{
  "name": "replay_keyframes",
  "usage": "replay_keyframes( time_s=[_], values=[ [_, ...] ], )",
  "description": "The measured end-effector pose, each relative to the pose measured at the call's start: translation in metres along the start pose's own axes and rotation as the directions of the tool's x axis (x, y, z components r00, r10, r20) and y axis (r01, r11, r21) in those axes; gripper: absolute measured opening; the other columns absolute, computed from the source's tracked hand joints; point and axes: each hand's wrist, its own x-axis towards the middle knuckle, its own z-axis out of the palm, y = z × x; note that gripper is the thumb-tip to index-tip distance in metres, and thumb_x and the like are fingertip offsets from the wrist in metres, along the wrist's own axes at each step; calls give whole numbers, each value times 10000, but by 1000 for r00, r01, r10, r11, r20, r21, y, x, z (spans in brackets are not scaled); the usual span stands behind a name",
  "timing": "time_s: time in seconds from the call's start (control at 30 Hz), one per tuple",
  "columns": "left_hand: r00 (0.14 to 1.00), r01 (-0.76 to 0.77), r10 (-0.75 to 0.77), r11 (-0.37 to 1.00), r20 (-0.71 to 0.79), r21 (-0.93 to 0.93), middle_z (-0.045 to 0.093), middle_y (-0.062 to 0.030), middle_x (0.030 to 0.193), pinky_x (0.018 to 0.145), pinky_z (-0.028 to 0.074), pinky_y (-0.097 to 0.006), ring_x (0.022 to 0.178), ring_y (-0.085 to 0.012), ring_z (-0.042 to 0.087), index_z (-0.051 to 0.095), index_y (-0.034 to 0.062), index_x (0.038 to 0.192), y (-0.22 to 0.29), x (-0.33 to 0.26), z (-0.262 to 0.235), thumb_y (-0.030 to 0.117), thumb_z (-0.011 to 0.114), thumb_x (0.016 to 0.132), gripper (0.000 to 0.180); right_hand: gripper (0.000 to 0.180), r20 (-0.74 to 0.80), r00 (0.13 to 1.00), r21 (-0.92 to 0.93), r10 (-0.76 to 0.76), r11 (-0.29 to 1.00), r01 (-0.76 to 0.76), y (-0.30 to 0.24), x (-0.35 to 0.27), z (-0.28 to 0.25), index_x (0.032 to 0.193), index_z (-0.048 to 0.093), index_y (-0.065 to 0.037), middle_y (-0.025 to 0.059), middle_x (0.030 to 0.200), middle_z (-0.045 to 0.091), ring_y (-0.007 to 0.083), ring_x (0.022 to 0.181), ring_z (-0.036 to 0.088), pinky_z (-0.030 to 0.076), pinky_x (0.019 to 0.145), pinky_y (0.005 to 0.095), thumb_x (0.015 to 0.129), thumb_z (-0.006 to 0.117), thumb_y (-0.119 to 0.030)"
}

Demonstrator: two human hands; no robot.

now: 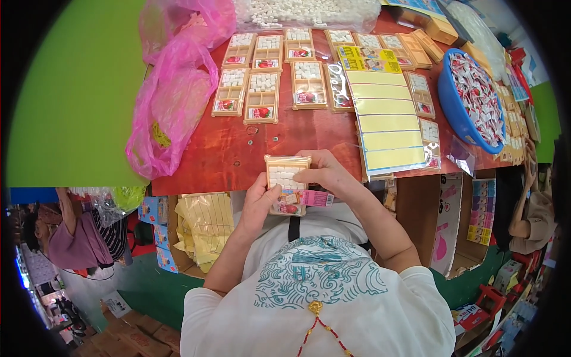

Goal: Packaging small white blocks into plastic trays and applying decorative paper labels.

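My left hand [260, 202] grips the near left side of a small beige compartment tray [287, 159], its thumb over the edge. The tray is held at the table's front edge. My right hand [326, 171] holds the far right side, its thumb on the white pieces [282, 175] that fill the upper section. A pink packet [319, 198] lies across the tray's middle and sticks out to the right. Below it, in the near part, is a packet with a strawberry picture [290, 209]. The fingers under the tray are hidden.
Similar filled trays [309, 86] stand in rows on the red table [256, 149]. A pink plastic bag [172, 113] lies left. Yellow card sheets [389, 122] and a blue basin [455, 122] of small packets are right. A bag of white pieces [306, 13] lies behind.
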Motion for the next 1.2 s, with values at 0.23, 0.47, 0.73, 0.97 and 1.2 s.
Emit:
replay_keyframes(
  time_s=[0.23,0.47,0.73,0.97,1.2],
  values=[
    [988,-140,121,960,-93,-241,582,-133,1263,1004,447,-369,1142,-206,586,462,-10,1293,-2,3,-14,110,486,968,347,290,-107,981,-98,-165,983,155,-23,-31,9,1143,598,1,57,1118,614,119,1025,570,450,896,288,878,624,-112],
    [980,-196,196,907,-37,-374,575,-131,1265,987,462,-375,1139,-208,585,426,-8,1327,-3,8,-17,111,467,981,368,187,-90,944,-392,-319,882,261,-4,-44,18,1036,630,20,96,1100,619,136,988,574,456,847,282,892,618,-99],
    [994,-26,74,883,85,-468,600,-163,1069,877,506,-365,973,-236,612,508,-17,1173,-5,10,-9,248,516,974,331,114,55,857,-376,-512,785,493,-9,-46,40,935,642,34,131,1096,647,195,880,635,495,756,290,868,607,-51],
    [990,-24,91,865,108,-502,572,-140,1094,888,473,-329,996,-198,573,454,13,1273,-2,7,12,233,426,1020,336,130,78,895,-340,-439,832,437,-2,-43,36,948,653,16,116,1073,667,180,887,647,500,766,284,870,608,-78],
    [919,-289,303,953,-252,93,527,-83,1201,913,450,-300,1069,-153,528,393,31,1342,-15,9,16,199,412,1025,360,124,80,839,-630,-538,625,461,-4,-43,45,954,659,16,180,1139,654,284,930,659,515,810,334,840,625,-21]
  ],
)
